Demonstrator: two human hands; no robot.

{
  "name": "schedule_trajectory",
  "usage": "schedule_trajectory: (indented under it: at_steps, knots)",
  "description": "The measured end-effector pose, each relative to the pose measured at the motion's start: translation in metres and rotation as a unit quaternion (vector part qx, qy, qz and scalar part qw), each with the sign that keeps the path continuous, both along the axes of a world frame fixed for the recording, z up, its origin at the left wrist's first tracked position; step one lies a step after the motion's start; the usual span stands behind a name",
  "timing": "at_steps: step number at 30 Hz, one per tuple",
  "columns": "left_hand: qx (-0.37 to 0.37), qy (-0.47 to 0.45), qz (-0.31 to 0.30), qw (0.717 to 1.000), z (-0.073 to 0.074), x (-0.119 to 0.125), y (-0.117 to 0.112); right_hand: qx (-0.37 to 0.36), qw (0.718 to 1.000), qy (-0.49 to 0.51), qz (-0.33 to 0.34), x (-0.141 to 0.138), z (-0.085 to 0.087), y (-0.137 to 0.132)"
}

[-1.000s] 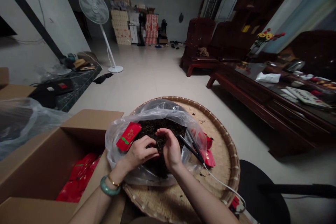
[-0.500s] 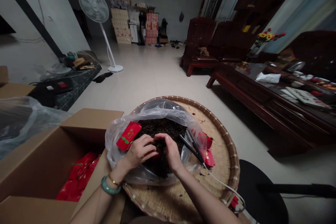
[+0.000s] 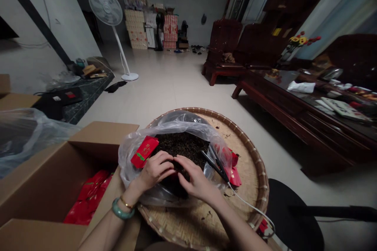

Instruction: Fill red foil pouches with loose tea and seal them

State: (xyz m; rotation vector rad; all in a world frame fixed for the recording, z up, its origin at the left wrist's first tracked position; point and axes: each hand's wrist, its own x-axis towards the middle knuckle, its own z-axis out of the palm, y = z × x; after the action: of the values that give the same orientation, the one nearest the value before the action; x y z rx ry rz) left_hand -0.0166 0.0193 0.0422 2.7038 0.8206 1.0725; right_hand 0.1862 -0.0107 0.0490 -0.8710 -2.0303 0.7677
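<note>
A clear plastic bag (image 3: 129, 145) of dark dried tea leaves (image 3: 185, 145) lies open on a round woven bamboo tray (image 3: 256, 164). Over the leaves, my left hand (image 3: 157, 168) is curled, with a dark red sliver, apparently a small packet, showing under its fingertips; most of it is hidden. My right hand (image 3: 194, 178) faces it, thumb and fingers apart, fingertips close to the left ones. One red packet (image 3: 144, 151) rests on the bag's left side. To the right lies a black hair-straightener-like clamp (image 3: 216, 166) with its arms spread, near more red packets (image 3: 235, 176).
At left stands an open cardboard box (image 3: 38, 188) holding several red packets (image 3: 88, 200). A white cord (image 3: 250, 206) crosses the tray's right edge, beside a round black stand base (image 3: 291, 215). Farther off are a white fan (image 3: 126, 59) and a dark wooden table (image 3: 279, 102).
My right hand has turned and lowered, its thumb now apart from the fingers, and its forearm has shifted right. My left hand stays almost in place.
</note>
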Motion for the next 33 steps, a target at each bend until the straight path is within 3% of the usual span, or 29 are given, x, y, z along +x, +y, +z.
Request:
schedule_trajectory:
  at_steps: [3,10,17,21,27,33]
  knots:
    - [0.008,0.015,-0.004,1.000,0.001,0.001,0.000,0.027,0.999,-0.023,-0.004,0.003,-0.002,0.006]
    - [0.010,0.011,-0.020,1.000,0.004,0.002,-0.003,0.031,0.996,-0.002,-0.082,-0.003,-0.002,0.014]
    - [0.000,-0.002,-0.013,1.000,0.004,0.001,-0.005,0.015,0.997,-0.060,-0.041,-0.002,0.009,0.012]
    - [-0.010,-0.002,-0.013,1.000,0.007,0.000,-0.006,0.013,0.996,-0.027,-0.080,0.004,0.014,0.007]
    - [-0.017,0.000,-0.001,1.000,0.006,0.002,-0.006,-0.052,0.996,-0.033,-0.067,0.002,0.005,0.001]
    - [-0.021,0.012,-0.005,1.000,0.007,0.001,-0.008,-0.051,0.991,-0.014,-0.120,-0.004,0.002,0.009]
